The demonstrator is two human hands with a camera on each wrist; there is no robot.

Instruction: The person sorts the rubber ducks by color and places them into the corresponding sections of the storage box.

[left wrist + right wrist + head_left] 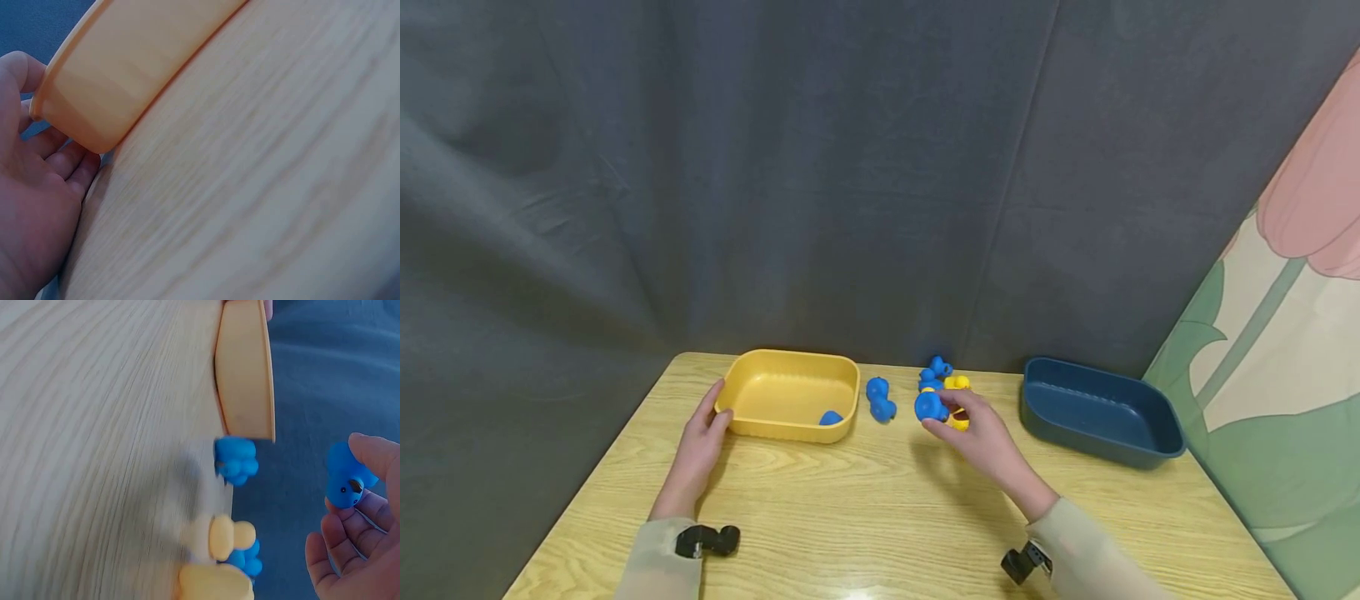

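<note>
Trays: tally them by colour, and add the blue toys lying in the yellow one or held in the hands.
Yellow tray: 1
Dark blue tray: 1
Blue toy in the yellow one: 1
Held blue toy, in the right hand: 1
Total: 4

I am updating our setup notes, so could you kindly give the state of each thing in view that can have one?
Yellow tray, upright, open-topped, a blue toy inside
Dark blue tray, upright, open-topped
Held blue toy, raised off the table
Loose blue toys, resting on the table
Yellow toys, on the table, partly hidden in the head view
Left grip, holding the yellow tray's rim
Right grip, holding a blue toy
</note>
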